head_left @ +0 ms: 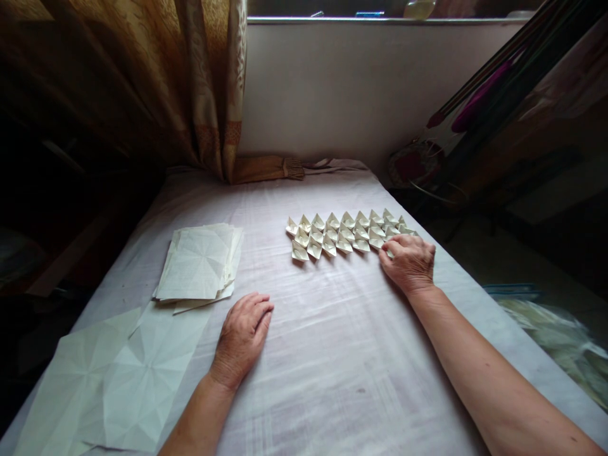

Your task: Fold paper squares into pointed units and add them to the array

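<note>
Several folded paper boats point(342, 244) stand in staggered rows, close together, on the pale bed sheet point(327, 354). My right hand point(411, 265) is at the right end of the front row, its fingers closed on a paper boat point(390, 254) that they mostly cover. Nearer to me, my left hand point(243, 332) rests palm down on the sheet with loosely stretched fingers and holds nothing. To its left lies a stack of square creased papers point(192, 269). Larger creased sheets point(149, 386) overlap in front of that stack.
A gold patterned curtain point(213, 76) hangs at the back left, its end lying on the bed's far edge. Behind stands a pale wall point(332, 95) below a ledge. Past the right edge, a clear plastic bag point(555, 335) lies lower down.
</note>
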A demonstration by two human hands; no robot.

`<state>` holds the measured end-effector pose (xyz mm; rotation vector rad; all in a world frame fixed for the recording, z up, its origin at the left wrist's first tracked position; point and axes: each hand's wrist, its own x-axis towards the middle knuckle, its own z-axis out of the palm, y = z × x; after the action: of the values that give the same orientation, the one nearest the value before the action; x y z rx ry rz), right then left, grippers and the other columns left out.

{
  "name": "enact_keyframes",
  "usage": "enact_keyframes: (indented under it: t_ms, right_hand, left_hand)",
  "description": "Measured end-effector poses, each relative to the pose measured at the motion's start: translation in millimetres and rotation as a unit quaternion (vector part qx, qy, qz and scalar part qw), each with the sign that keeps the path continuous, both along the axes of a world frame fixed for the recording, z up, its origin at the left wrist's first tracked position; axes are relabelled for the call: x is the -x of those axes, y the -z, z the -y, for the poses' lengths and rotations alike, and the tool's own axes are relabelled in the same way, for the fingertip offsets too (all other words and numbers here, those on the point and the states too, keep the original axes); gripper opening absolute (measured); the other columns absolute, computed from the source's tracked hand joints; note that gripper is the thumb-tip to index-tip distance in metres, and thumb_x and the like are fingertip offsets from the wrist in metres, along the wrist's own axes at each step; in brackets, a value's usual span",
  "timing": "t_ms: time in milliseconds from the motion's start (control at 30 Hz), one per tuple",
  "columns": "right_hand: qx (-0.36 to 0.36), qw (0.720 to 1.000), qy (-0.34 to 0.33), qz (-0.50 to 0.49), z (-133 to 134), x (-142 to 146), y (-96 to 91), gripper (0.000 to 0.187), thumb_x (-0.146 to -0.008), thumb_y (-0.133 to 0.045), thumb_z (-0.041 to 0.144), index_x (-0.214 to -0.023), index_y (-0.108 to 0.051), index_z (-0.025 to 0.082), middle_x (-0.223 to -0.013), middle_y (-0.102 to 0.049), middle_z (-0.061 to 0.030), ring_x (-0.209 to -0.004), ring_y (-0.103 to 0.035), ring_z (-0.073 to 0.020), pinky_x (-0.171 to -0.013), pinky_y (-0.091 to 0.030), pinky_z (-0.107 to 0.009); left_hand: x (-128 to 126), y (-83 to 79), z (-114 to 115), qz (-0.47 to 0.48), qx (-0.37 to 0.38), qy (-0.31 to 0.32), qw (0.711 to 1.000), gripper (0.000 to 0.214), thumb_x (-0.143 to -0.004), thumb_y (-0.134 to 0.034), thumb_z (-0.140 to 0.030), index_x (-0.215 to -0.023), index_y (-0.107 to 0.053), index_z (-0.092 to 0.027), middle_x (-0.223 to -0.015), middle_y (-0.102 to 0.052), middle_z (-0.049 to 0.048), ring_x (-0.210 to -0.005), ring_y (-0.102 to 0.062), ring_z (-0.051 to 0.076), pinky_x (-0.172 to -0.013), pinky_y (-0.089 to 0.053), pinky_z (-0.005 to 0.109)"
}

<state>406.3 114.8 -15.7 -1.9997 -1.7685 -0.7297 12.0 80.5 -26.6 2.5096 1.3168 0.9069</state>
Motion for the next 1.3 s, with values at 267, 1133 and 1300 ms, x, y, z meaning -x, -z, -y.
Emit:
enact_keyframes:
  t_ms: [267,1133,1300]
  right_hand:
    - [-0.035,0.999,-0.026,-0.009,13,7,-1.4,0.014,-0.081,-0.059,0.027,-0.081,-0.071,0.019,-0.095,-0.070,-0.0073,-0.091,-0.055,-0.0248,-0.081,-0.030,-0.036]
    - [0.238,0.953,-0.033,-0.186,24,115,-8.2,0.015,-0.088,-0.053,0.023,-0.091,-0.068,0.022,-0.095,-0.067,-0.0041,-0.076,-0.059,-0.0164,-0.063,-0.035,-0.026]
    - [0.237,0.949,-0.059,-0.198,10,148,-9.0,0.013,-0.086,-0.055,0.022,-0.087,-0.068,0.022,-0.087,-0.069,-0.0025,-0.071,-0.058,-0.0154,-0.061,-0.032,-0.025]
  left_hand:
    - [-1,-0.2,0,0.005,-0.008,-0.001,1.000,0.017,-0.092,-0.052,-0.022,-0.099,-0.067,-0.023,-0.108,-0.071,0.0061,-0.107,-0.062,0.023,-0.097,-0.050,0.044]
    - [1,2.7,-1,0.001,-0.008,0.006,1.000,0.015,-0.091,-0.053,-0.020,-0.099,-0.065,-0.022,-0.109,-0.070,0.0056,-0.108,-0.061,0.024,-0.097,-0.049,0.045]
    - [-1,2.9,0,0.002,-0.007,0.006,1.000,0.014,-0.091,-0.054,-0.018,-0.098,-0.065,-0.021,-0.108,-0.070,0.0058,-0.108,-0.061,0.023,-0.097,-0.050,0.044]
